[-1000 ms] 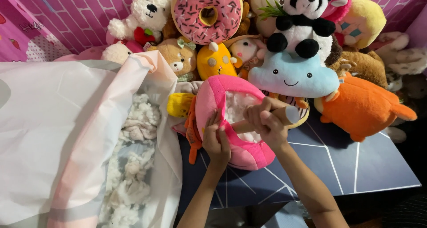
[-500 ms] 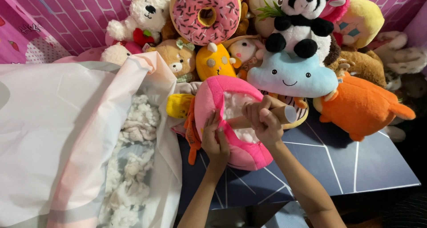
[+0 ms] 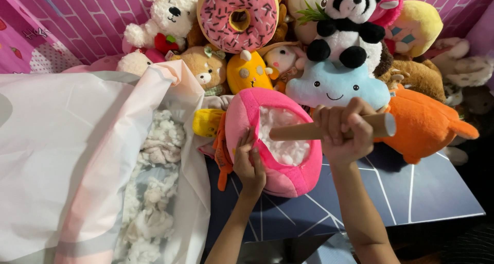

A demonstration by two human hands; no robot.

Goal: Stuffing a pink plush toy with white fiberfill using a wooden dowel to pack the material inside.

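**Stick points left into the open pink toy**

Near the middle of the frame lies a pink plush shell [image 3: 280, 176], its slit gaping upward and showing white stuffing [image 3: 288, 140] inside. The left hand [image 3: 249, 163] sits at the lower left lip of that opening, fingers [image 3: 246, 146] curled narrow and pinching the pink fabric edge to hold it apart.

The right hand [image 3: 345, 133] is just right of the toy, fingers wrapped tight round a wooden stick [image 3: 329, 130]. The stick's long axis runs nearly level across the frame, tilted slightly down to the left: its left end rests at or in the stuffing, though how deep it goes I cannot tell, and its right end sticks out past the fist toward the orange plush [image 3: 427, 125]. So the opening lies left of the right fist, straight along the stick's line, and the left hand is the nearer one to the slit itself.

The toy rests on a dark blue surface [image 3: 422, 192]. At the left of the frame an open white bag [image 3: 67, 156] holds loose clumps of filling [image 3: 154, 192]. A heap of soft toys fills the top, among them a pink doughnut cushion [image 3: 237, 17] and a blue cloud plush [image 3: 334, 86].
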